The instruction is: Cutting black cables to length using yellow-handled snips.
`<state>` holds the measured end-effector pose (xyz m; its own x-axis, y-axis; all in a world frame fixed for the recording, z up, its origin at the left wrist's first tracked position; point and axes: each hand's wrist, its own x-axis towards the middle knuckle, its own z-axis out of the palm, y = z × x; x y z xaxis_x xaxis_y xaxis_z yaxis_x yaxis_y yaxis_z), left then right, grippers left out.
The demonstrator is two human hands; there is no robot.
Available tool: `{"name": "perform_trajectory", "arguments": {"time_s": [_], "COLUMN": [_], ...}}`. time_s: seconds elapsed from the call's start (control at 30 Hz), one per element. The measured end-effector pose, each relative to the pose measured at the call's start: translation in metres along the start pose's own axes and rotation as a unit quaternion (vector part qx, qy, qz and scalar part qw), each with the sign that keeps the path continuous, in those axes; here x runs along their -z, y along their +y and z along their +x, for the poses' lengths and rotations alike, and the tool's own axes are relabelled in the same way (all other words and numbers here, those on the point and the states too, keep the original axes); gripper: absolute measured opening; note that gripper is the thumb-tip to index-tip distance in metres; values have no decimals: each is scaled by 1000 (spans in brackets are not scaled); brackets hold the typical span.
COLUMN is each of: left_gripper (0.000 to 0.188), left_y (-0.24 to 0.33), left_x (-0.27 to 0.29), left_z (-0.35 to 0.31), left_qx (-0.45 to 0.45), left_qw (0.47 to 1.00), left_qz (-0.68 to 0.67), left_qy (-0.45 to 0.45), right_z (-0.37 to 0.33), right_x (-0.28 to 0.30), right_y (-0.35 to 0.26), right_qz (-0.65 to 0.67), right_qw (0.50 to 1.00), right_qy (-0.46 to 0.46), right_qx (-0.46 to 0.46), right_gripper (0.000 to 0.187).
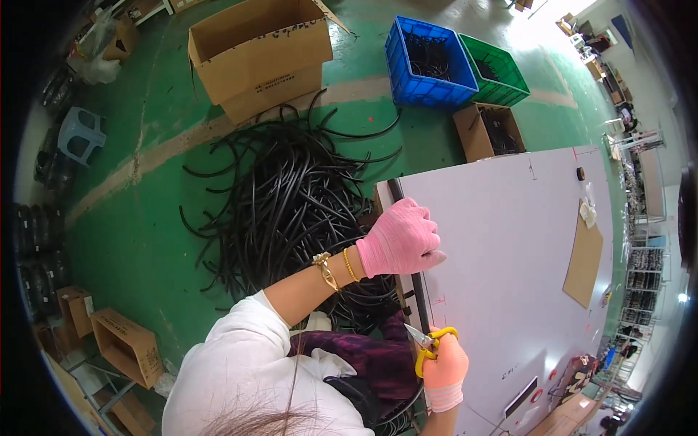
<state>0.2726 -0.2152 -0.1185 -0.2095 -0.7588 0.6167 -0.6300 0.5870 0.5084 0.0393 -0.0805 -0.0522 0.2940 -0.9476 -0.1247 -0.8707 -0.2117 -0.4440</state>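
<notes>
The left hand (401, 238), in a pink glove, is on top of the black tube (421, 301). Its fingers are bent in, but the palm is hidden, so I cannot tell how tightly it is closed or if it grips the tube. The right hand (446, 367), in a peach glove, is closed around the yellow handles of the scissors (430, 342). The blades point at the tube and look a little apart. The tube lies along the near left edge of the desk (502, 232). It shows above and below the left hand, and I see no cut in the parts that show, so this one looks not yet done. Past the desk edge, a big heap (291, 182) of black tubes spreads over the green floor (156, 240). It looks like a lot of pieces, but I cannot tell which are finished and which are left. Farther off, the blue bin (436, 91), the green bin (509, 91) and the small box (472, 136) have dark bits inside. They may be sorted already, but that is a guess.
</notes>
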Motion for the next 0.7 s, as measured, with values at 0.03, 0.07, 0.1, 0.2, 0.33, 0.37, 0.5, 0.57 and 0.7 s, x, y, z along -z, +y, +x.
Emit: {"name": "perform_trajectory", "arguments": {"time_s": [0.03, 0.07, 0.1, 0.2, 0.33, 0.37, 0.5, 0.57, 0.7], "left_gripper": [34, 34, 34, 34, 34, 34, 34, 34, 32], "left_y": [0, -1, -1, -2, -2, -2, -3, -2, 1], "left_x": [0, -1, -1, -2, -2, -1, 1, 4, 1], "left_z": [0, 0, 0, 1, 2, 2, -1, -2, 3], "left_qx": [0, 0, 0, 0, 0, 0, -2, -3, -21], "left_qw": [1000, 1000, 1000, 1000, 1000, 1000, 1000, 1000, 1000], "left_qz": [-4, -9, -10, -4, -3, -1, 8, 10, 11], "left_qy": [3, 7, 7, 2, 7, 6, 1, -7, -13], "right_z": [0, 1, 1, 2, 3, 4, 2, 0, 0], "right_x": [0, 0, -1, 0, 1, 1, 0, -1, 2], "right_y": [0, 0, 1, 1, 2, 0, -4, -5, -8], "right_qz": [3, 2, 4, 5, 8, 8, -8, -13, -18], "right_qw": [1000, 1000, 1000, 1000, 1000, 1000, 1000, 1000, 1000], "right_qy": [-1, -1, 0, -5, -8, -6, -9, -9, 0], "right_qx": [-8, -9, -6, -11, -14, -15, -10, -15, -16], "right_gripper": [21, 21, 21, 21, 20, 20, 21, 22, 19]}}
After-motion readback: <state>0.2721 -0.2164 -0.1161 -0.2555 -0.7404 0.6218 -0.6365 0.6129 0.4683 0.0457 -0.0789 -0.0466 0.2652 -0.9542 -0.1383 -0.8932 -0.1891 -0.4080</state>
